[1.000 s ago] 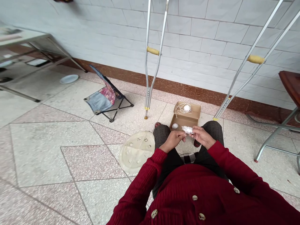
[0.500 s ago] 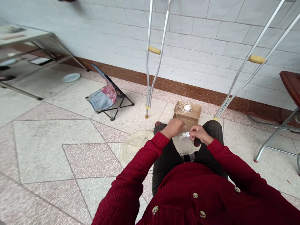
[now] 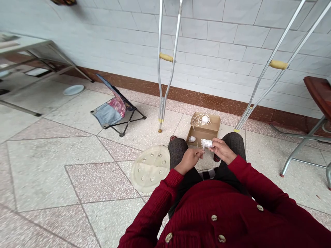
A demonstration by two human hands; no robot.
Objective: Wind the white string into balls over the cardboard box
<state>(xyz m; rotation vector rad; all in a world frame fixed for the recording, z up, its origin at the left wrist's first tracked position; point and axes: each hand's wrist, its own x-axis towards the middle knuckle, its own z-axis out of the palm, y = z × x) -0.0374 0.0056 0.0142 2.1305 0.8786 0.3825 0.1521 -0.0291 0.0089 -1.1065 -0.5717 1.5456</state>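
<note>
I sit with my knees apart and both hands raised between them. My right hand (image 3: 222, 150) pinches a small white wad of cotton (image 3: 207, 143) at its fingertips. My left hand (image 3: 190, 159) is closed in a pinch just below and to the left of the wad, seemingly on a thin thread from it. Right beyond my hands, an open cardboard box (image 3: 204, 132) lies on the floor. It holds a white ball with loose thread (image 3: 205, 119) and a small round spool (image 3: 192, 139).
A round cream tray (image 3: 150, 168) with several small pieces lies on the floor by my left knee. Two metal crutches (image 3: 163, 65) (image 3: 271, 69) lean on the tiled wall. A low folding stool (image 3: 113, 106) stands to the left, a table (image 3: 31, 51) far left, a chair (image 3: 315, 103) at right.
My left hand had reached forward above the box half a second ago; now it has drawn back down beside the wad. My right hand has stayed with the wad.
</note>
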